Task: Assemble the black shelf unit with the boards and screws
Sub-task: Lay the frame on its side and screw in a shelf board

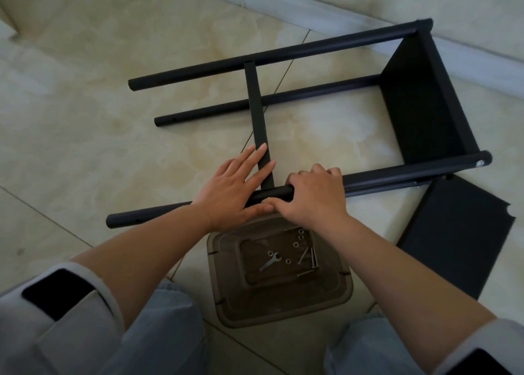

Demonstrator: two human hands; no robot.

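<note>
Shelf unit lies on its side on floor, centre-right of frame. Right hand wraps near pole to steady it; left hand, fingers flat, presses middle board into line, prob. for a screw.

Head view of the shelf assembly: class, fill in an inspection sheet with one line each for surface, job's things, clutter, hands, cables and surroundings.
Surface: pale tiled floor, dark grout lines.
Job's things: black shelf frame lying on its side, one board fitted at its far end; thin crossbar between tubes; loose board on the floor at right.
Clutter: brown tray holding a small wrench, screws and nuts.
Hands: left hand flat, fingers on the crossbar; right hand grips the near tube.
Cables: nothing seen.
Surroundings: pale skirting along the wall.
</note>
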